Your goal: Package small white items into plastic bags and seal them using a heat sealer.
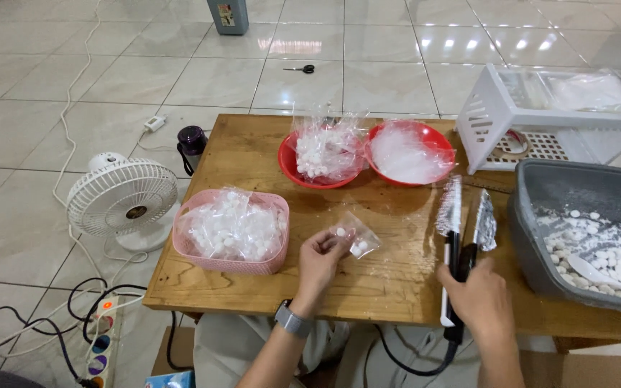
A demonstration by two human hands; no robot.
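Note:
My left hand (319, 260) pinches a small clear plastic bag (353, 236) holding a few white balls, just above the wooden table (253, 144). My right hand (479, 296) grips the black handle of a heat-sealing tong (465, 215), whose two foil-wrapped jaws lie apart on the table, pointing away from me. The bag sits left of the jaws, not touching them. A grey watch is on my left wrist.
A pink basket (230, 262) of filled bags sits at the left. Two red bowls (321, 179) (411, 129) hold bags at the back. A grey tub (583, 237) of loose white balls and a white crate (497, 108) stand right. A fan (123, 197) and cables are on the floor.

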